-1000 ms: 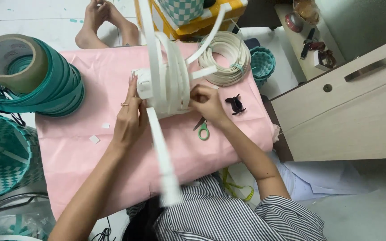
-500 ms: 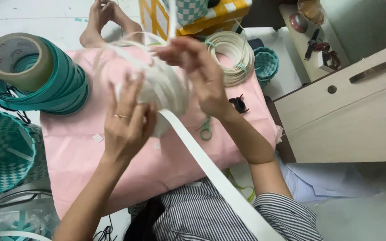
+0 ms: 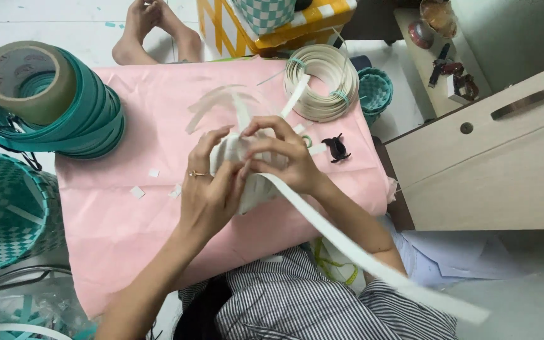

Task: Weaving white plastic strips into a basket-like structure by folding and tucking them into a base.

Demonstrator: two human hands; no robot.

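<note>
Both hands met over the middle of the pink cloth (image 3: 127,252) that covered the counter. The left hand (image 3: 212,189) cupped a small bundle of white strips (image 3: 253,189) from the near side, its fingers (image 3: 231,179) curled round it. The right hand (image 3: 284,157) pressed on the bundle from the far side, fingers pinched on the strips at its top. One long white strip (image 3: 360,252) ran from the bundle toward the near right corner, past the striped shirt (image 3: 310,302). A coil of cream strip (image 3: 322,82) lay at the far right edge, with a black clip (image 3: 335,148) just beside the right hand. A teal strip roll (image 3: 89,119) sat at the far left corner, a brown tape roll (image 3: 26,79) on top.
</note>
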